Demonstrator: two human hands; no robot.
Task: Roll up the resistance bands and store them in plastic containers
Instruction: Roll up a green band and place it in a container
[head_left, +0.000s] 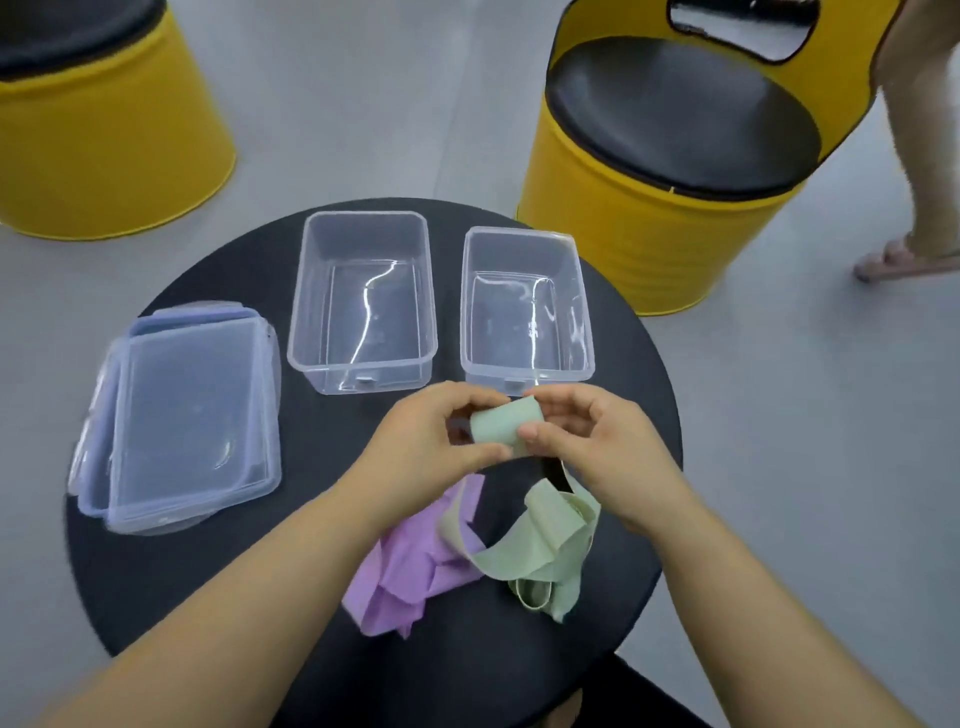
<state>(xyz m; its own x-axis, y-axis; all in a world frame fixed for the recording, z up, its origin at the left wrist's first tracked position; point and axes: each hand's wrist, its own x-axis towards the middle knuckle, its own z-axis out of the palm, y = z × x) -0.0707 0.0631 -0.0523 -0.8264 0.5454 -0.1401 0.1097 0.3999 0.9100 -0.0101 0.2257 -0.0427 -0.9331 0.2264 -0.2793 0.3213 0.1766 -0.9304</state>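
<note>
Both hands hold a pale green resistance band (535, 540) above the round black table (218, 597). My left hand (431, 441) and my right hand (597, 447) pinch the ends of a small rolled part of it. The loose rest of the band hangs down and lies crumpled on the table. A purple resistance band (410, 566) lies bunched beside it, partly under my left wrist. Two clear plastic containers stand open and empty behind my hands, one at the centre (363, 301), one to the right (527, 306).
Clear lids (182, 421) lie stacked at the table's left. A yellow barrel stool (660, 171) with a black seat stands behind the table at the right, another (98, 119) at the far left. A person's leg and sandalled foot (904, 260) show at the right edge.
</note>
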